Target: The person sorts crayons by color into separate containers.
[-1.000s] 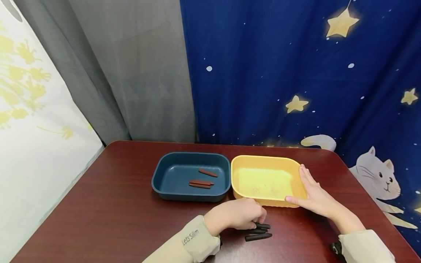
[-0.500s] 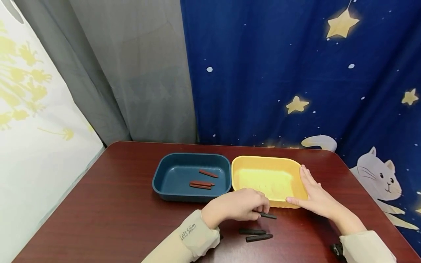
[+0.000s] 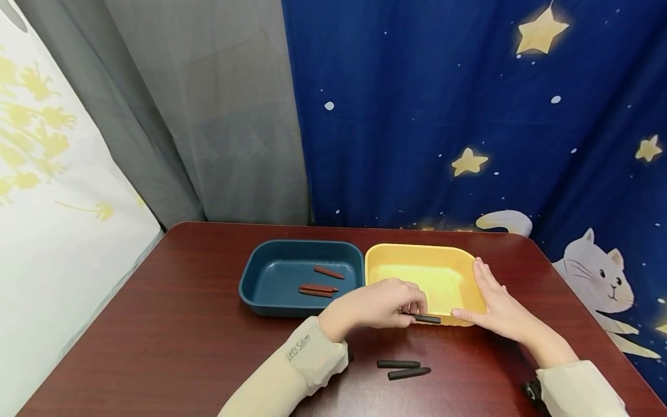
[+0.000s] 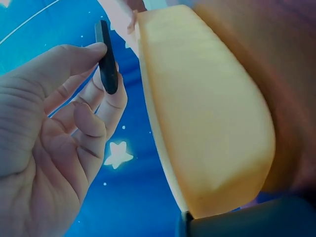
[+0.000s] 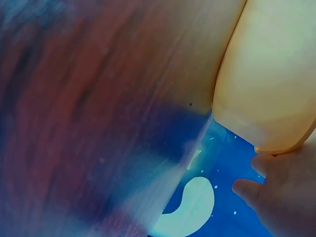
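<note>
In the head view, my left hand (image 3: pixel 377 302) pinches a black crayon (image 3: pixel 427 319) just above the front rim of the yellow bin (image 3: pixel 453 255). The left wrist view shows this black crayon (image 4: pixel 107 59) between thumb and fingertips, beside the bin's wall (image 4: pixel 212 108). My right hand (image 3: pixel 502 310) rests against the bin's right front corner, fingers straight along the side and thumb at the front. In the right wrist view, fingers (image 5: pixel 249 191) of that hand show by the bin's end. Two more black crayons (image 3: pixel 398 364) lie on the table in front.
Left of the yellow bin, side by side with it, stands a dark blue bin (image 3: pixel 250 295) holding several reddish-brown crayons (image 3: pixel 318 288). Both bins stand on a dark red-brown table (image 3: pixel 182 324). Grey and blue curtains (image 3: pixel 385 116) hang behind its back edge.
My left hand has lifted one black crayon from the group on the table and carried it up and forward to the yellow bin's front rim. My right hand has stayed at the bin's corner.
</note>
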`<action>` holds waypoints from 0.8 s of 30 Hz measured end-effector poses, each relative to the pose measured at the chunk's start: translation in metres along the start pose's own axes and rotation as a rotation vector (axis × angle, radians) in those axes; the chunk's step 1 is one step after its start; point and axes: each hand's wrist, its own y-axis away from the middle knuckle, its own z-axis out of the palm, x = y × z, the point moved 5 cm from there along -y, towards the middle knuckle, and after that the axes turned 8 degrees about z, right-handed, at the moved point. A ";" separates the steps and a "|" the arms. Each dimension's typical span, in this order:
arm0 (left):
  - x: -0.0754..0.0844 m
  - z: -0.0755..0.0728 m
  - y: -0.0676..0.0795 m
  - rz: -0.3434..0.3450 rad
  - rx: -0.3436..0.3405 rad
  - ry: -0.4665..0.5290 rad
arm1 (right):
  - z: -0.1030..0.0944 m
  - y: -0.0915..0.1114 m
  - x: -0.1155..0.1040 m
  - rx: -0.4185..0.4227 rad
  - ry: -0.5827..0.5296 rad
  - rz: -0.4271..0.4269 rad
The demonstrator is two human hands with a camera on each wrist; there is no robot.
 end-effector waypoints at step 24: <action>-0.061 0.019 -0.023 -0.214 0.018 0.095 | 0.000 -0.001 0.001 -0.014 -0.005 0.006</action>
